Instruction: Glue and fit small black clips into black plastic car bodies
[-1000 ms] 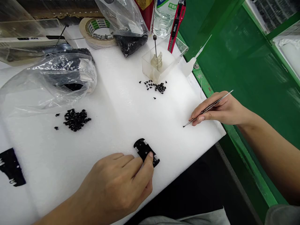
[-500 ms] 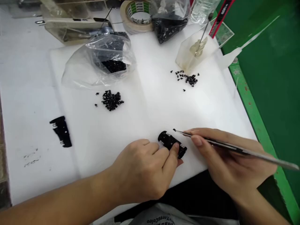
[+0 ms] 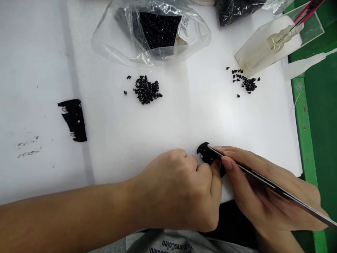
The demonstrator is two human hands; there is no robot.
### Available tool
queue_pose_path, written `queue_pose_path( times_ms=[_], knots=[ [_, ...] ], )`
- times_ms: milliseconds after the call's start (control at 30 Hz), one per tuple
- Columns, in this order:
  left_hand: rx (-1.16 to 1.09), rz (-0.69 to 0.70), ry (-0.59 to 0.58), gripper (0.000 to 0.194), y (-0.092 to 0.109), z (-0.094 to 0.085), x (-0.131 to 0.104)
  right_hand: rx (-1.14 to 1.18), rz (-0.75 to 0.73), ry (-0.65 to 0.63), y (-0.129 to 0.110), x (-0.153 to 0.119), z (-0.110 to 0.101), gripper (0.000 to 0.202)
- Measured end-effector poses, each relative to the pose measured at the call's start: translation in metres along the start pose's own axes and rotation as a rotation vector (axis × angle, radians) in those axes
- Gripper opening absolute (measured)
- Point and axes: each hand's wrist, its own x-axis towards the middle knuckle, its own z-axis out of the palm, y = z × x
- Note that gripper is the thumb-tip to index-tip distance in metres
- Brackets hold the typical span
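My left hand [image 3: 184, 189] is closed on a small black curved piece [image 3: 206, 151] near the front of the white table, with a finger pressed on its face. Pinched in my right hand [image 3: 265, 189] is a pair of metal tweezers [image 3: 260, 179]. The tweezer tips touch the upper end of the black piece; whether a small part is between them I cannot make out. A similar black piece [image 3: 76, 121] lies alone at the left. Small black parts sit in one pile [image 3: 146, 89] in the middle and another pile [image 3: 249, 84] at the right.
Behind the middle pile lies an open clear plastic bag [image 3: 118, 45] with black parts inside. A whitish block-like holder [image 3: 255, 49] stands at the back right, with a red-edged tool [image 3: 309, 14] and a white nozzle [image 3: 305, 65] beside it. Green surface [image 3: 306, 140] borders the right edge.
The tweezers have come down onto the black piece; before, their tips held a small black bit just beside it. The camera view has shifted.
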Motion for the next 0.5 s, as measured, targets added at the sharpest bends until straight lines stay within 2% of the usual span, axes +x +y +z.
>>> queue_pose_path(
  times_ms=[267, 400, 500],
  knots=[
    [-0.021, -0.003, -0.003, 0.014, 0.0, 0.0, 0.003, 0.018, -0.001, 0.026, 0.0, -0.004, 0.004, 0.063],
    [0.02, 0.013, -0.006, 0.011, 0.001, -0.001, 0.002, 0.042, 0.065, 0.074, 0.003, 0.0, -0.002, 0.054],
    [0.061, 0.028, -0.02, 0.013, 0.001, -0.002, 0.001, 0.078, 0.026, -0.066, 0.014, 0.013, -0.012, 0.06]
  ],
)
